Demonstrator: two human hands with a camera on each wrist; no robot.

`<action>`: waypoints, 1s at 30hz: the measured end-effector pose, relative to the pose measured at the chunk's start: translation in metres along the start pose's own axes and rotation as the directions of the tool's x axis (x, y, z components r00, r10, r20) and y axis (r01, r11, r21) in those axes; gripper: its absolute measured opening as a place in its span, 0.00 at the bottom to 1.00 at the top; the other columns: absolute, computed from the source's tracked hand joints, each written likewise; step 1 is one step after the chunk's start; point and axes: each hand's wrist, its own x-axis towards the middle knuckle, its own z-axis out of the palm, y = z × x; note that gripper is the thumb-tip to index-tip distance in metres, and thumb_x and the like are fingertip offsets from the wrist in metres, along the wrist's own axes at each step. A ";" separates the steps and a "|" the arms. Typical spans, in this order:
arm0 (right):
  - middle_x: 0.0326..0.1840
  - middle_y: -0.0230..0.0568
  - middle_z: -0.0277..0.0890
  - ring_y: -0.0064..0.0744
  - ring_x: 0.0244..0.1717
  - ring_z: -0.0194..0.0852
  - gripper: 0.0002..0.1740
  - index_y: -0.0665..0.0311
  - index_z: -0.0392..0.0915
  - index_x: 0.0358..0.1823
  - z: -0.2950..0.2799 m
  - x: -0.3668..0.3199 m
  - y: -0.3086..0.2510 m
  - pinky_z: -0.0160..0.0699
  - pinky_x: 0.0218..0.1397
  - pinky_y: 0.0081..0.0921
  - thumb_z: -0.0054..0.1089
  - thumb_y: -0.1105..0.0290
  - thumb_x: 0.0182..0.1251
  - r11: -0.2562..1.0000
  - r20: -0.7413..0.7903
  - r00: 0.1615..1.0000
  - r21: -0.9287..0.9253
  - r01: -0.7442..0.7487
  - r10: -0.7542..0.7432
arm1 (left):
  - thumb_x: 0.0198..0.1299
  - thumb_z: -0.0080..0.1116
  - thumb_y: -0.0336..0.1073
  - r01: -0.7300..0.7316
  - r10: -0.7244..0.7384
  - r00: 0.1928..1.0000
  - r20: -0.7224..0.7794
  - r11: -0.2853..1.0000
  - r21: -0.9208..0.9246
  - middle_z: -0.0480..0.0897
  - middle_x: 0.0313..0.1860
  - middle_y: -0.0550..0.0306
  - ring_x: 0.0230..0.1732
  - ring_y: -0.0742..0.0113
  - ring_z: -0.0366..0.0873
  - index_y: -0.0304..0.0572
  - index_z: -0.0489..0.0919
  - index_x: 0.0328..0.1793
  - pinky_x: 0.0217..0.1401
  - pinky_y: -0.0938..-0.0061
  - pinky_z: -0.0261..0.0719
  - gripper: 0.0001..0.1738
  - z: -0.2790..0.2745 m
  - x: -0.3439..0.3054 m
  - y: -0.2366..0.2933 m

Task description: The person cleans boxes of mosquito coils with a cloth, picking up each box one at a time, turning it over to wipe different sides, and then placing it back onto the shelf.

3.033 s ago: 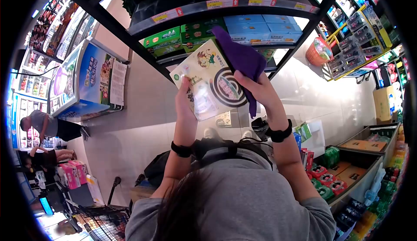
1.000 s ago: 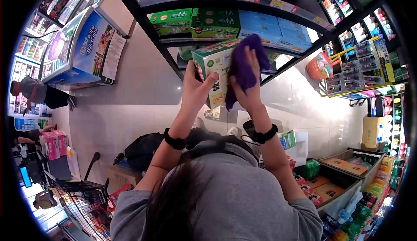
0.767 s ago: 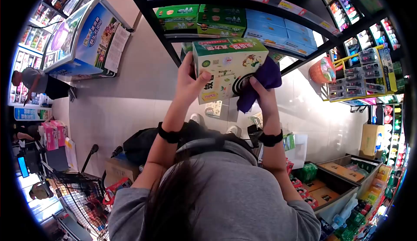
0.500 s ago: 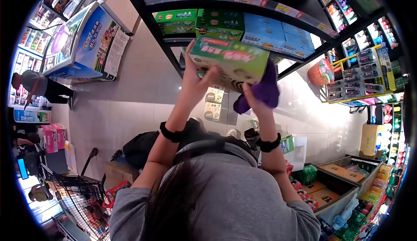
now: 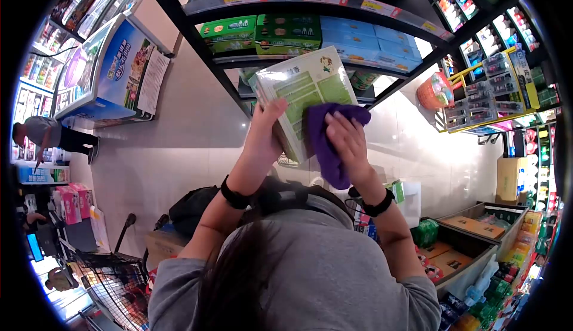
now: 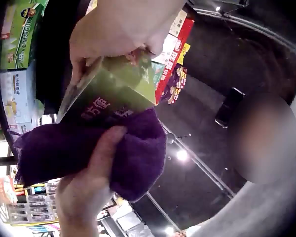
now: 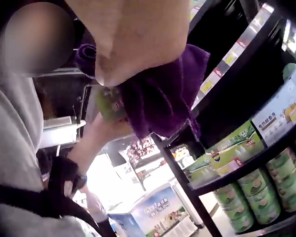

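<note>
My left hand (image 5: 262,137) grips a cream and green cardboard box (image 5: 301,86) by its left edge, thumb on the upper face. The box is held tilted in front of the shelf; its face shows green printed panels and a small cartoon figure. My right hand (image 5: 351,146) holds a purple cloth (image 5: 325,152) against the lower right of that face. In the left wrist view, the right thumb lies over the cloth (image 6: 138,158), which is bunched along the green side of the box (image 6: 96,101). Part of the cloth hangs below the right hand.
Behind the box stands a black shelf with a price rail (image 5: 286,0), green boxes (image 5: 287,32) and blue boxes (image 5: 373,41). A red basket (image 5: 434,91) and wire rack stand right. A chest freezer (image 5: 116,71) and a shopping cart (image 5: 116,283) are left. Open crates (image 5: 483,229) sit lower right.
The box has turned over, from its green side facing up to the cream face with green panels. The right hand has brought the cloth from the box's right end onto this face.
</note>
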 end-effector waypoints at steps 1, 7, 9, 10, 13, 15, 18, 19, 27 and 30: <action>0.64 0.47 0.63 0.47 0.65 0.60 0.27 0.65 0.62 0.60 -0.002 0.002 -0.002 0.54 0.64 0.44 0.50 0.71 0.56 0.991 -0.014 0.993 0.071 -0.114 0.115 | 0.54 0.58 0.46 -0.052 0.052 0.998 0.044 0.999 -0.004 0.70 0.58 0.47 0.56 0.56 0.71 0.36 0.59 0.64 0.56 0.61 0.73 0.36 -0.004 0.003 -0.005; 0.70 0.53 0.51 0.51 0.71 0.45 0.43 0.68 0.53 0.67 -0.007 0.025 0.005 0.43 0.70 0.47 0.59 0.66 0.47 0.899 -0.046 0.928 0.270 -0.345 0.370 | 0.42 0.68 0.35 -0.196 0.205 0.962 0.179 0.978 -0.066 0.71 0.54 0.48 0.55 0.59 0.71 0.36 0.59 0.62 0.58 0.64 0.70 0.41 -0.015 0.008 -0.006; 0.70 0.52 0.49 0.51 0.72 0.43 0.43 0.67 0.53 0.67 -0.012 0.035 -0.001 0.42 0.70 0.47 0.60 0.66 0.47 0.916 -0.028 0.937 0.225 -0.333 0.348 | 0.42 0.68 0.35 -0.200 0.206 0.952 0.225 0.979 -0.050 0.70 0.56 0.48 0.56 0.60 0.70 0.36 0.58 0.63 0.58 0.65 0.70 0.42 -0.015 0.009 -0.004; 0.71 0.52 0.48 0.52 0.72 0.41 0.43 0.66 0.54 0.67 -0.012 0.038 -0.004 0.41 0.71 0.46 0.60 0.66 0.47 0.930 -0.002 0.946 0.181 -0.320 0.325 | 0.42 0.68 0.34 -0.218 0.218 0.946 0.238 0.976 -0.026 0.69 0.56 0.48 0.57 0.60 0.70 0.36 0.58 0.63 0.58 0.65 0.70 0.42 -0.013 0.009 -0.003; 0.70 0.50 0.50 0.52 0.72 0.42 0.40 0.65 0.58 0.66 -0.012 0.044 -0.022 0.41 0.70 0.46 0.59 0.61 0.49 0.923 0.090 0.973 0.307 -0.231 0.213 | 0.43 0.68 0.33 -0.218 0.211 0.948 0.238 0.976 0.004 0.70 0.57 0.49 0.57 0.62 0.70 0.36 0.57 0.64 0.59 0.67 0.69 0.42 -0.017 0.009 -0.009; 0.68 0.47 0.55 0.51 0.71 0.45 0.36 0.64 0.63 0.63 -0.015 0.047 -0.032 0.46 0.68 0.44 0.57 0.61 0.50 0.939 0.126 0.981 0.291 -0.181 0.150 | 0.44 0.69 0.34 -0.180 0.170 0.966 0.193 0.983 0.036 0.70 0.57 0.51 0.56 0.63 0.70 0.37 0.57 0.64 0.59 0.68 0.68 0.42 -0.026 0.006 -0.013; 0.68 0.46 0.57 0.49 0.71 0.46 0.35 0.63 0.64 0.63 -0.022 0.047 -0.025 0.46 0.68 0.43 0.57 0.61 0.50 0.936 0.129 0.981 0.303 -0.177 0.144 | 0.43 0.69 0.34 -0.212 0.186 0.942 0.279 0.975 0.065 0.69 0.57 0.51 0.56 0.62 0.70 0.37 0.57 0.64 0.58 0.68 0.69 0.42 -0.025 0.001 -0.009; 0.68 0.45 0.57 0.48 0.71 0.47 0.35 0.62 0.64 0.63 -0.022 0.048 -0.025 0.46 0.69 0.42 0.58 0.63 0.49 0.949 0.064 0.977 0.231 -0.214 0.205 | 0.42 0.69 0.34 -0.204 0.190 0.944 0.269 0.979 0.027 0.70 0.57 0.49 0.56 0.60 0.71 0.36 0.57 0.63 0.58 0.66 0.70 0.43 -0.025 -0.001 -0.011; 0.70 0.45 0.53 0.50 0.71 0.44 0.37 0.62 0.61 0.64 -0.016 0.048 -0.013 0.45 0.68 0.48 0.58 0.64 0.49 0.931 -0.101 0.932 0.157 -0.329 0.347 | 0.46 0.67 0.37 -0.161 0.143 0.944 0.297 0.986 0.035 0.69 0.57 0.46 0.56 0.56 0.71 0.36 0.56 0.63 0.58 0.63 0.70 0.41 -0.022 -0.004 -0.018; 0.70 0.40 0.53 0.47 0.71 0.46 0.39 0.58 0.60 0.65 -0.005 0.039 -0.030 0.48 0.67 0.47 0.57 0.61 0.46 0.969 0.070 0.968 0.046 -0.245 0.241 | 0.48 0.65 0.42 -0.159 0.164 0.962 0.217 0.987 -0.038 0.69 0.57 0.47 0.57 0.58 0.70 0.36 0.56 0.63 0.59 0.64 0.70 0.41 -0.024 -0.001 -0.021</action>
